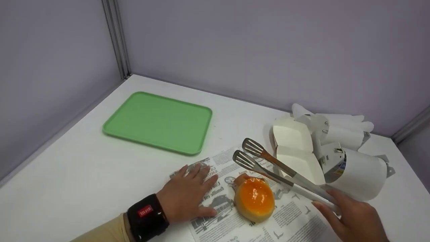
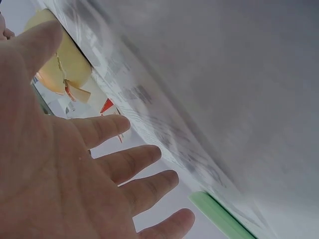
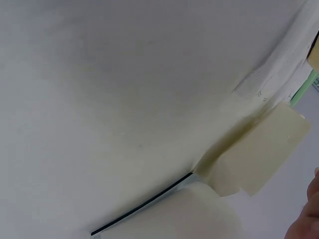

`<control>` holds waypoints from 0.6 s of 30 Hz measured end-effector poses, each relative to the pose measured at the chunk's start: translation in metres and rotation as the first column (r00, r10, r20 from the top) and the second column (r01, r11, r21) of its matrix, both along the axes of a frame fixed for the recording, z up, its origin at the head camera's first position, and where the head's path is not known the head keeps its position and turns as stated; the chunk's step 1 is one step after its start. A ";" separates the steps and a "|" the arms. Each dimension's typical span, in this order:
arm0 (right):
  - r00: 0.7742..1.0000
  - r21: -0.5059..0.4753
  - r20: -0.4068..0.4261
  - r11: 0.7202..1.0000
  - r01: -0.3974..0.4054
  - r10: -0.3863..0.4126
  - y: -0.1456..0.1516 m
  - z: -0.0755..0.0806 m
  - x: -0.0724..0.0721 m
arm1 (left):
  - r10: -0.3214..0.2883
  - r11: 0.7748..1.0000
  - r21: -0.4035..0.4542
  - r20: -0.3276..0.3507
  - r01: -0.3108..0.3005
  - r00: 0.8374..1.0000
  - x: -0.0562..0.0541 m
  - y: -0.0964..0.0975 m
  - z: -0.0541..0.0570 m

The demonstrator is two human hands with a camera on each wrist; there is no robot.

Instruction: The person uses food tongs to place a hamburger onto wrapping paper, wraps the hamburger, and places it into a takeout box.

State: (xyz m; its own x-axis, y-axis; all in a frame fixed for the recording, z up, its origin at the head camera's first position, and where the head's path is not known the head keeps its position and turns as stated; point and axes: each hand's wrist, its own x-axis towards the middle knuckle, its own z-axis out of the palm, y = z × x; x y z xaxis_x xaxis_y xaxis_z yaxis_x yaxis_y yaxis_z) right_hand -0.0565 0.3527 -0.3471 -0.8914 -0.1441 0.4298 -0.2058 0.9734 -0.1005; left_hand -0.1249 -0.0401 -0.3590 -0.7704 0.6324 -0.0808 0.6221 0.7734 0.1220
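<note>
A bun-like food item (image 1: 255,198) with a glossy orange top and pale sides sits on a printed paper sheet (image 1: 289,216). In the left wrist view, a piece of filling sticks out of the bun's (image 2: 72,67) side. My left hand (image 1: 186,195) lies over the sheet's left part, palm down, fingers straight and spread, left of the bun. My right hand (image 1: 356,215) grips metal tongs (image 1: 304,181) by their handles, thumb on the near side. The slotted tong heads are apart, above the paper beyond the bun, with nothing between them.
A green tray (image 1: 158,124) lies at the back left. Right of the paper stands an open cream clamshell box (image 1: 293,136). Beside it are white holders (image 1: 362,173) with curved walls and metal fasteners, near the back right. Walls (image 1: 268,57) enclose the table's back and left sides.
</note>
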 end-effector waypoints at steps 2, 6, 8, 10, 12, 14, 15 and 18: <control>1.000 0.001 0.020 1.000 0.005 -0.005 -0.005 0.002 -0.004 | -0.001 1.000 0.002 0.000 0.001 1.000 0.000 0.001 0.000; 0.999 0.014 0.053 1.000 0.005 -0.006 -0.014 0.004 -0.012 | -0.008 1.000 -0.005 -0.013 0.008 1.000 0.001 0.002 0.001; 0.999 0.026 0.053 1.000 -0.004 0.002 -0.018 0.004 -0.015 | -0.009 1.000 -0.009 -0.016 0.009 1.000 0.001 0.003 0.001; 0.998 0.033 0.063 0.999 -0.010 0.008 -0.022 0.004 -0.020 | -0.010 1.000 -0.009 -0.021 0.010 1.000 0.001 0.003 0.002; 0.997 0.035 0.078 0.999 -0.013 0.011 -0.027 0.005 -0.024 | -0.010 1.000 -0.006 -0.023 0.010 1.000 0.001 0.004 0.002; 0.995 0.036 0.102 0.999 -0.012 0.008 -0.031 0.006 -0.028 | -0.011 1.000 -0.006 -0.024 0.011 1.000 0.001 0.004 0.002; 0.994 0.038 0.107 0.999 -0.017 0.013 -0.034 0.007 -0.030 | -0.009 1.000 -0.005 -0.020 0.009 1.000 0.001 0.004 0.002; 0.995 0.059 0.090 0.997 -0.056 0.051 -0.041 0.008 -0.035 | -0.003 1.000 -0.002 -0.006 0.003 1.000 0.001 0.004 0.003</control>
State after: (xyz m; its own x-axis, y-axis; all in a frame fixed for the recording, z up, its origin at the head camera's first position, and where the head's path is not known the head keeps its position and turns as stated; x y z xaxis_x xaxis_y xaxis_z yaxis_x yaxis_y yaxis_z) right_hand -0.0918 0.3113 -0.3392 -0.9156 -0.2161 0.3390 -0.2506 0.9662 -0.0610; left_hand -0.1237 -0.0358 -0.3564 -0.7689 0.6347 -0.0772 0.6253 0.7717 0.1165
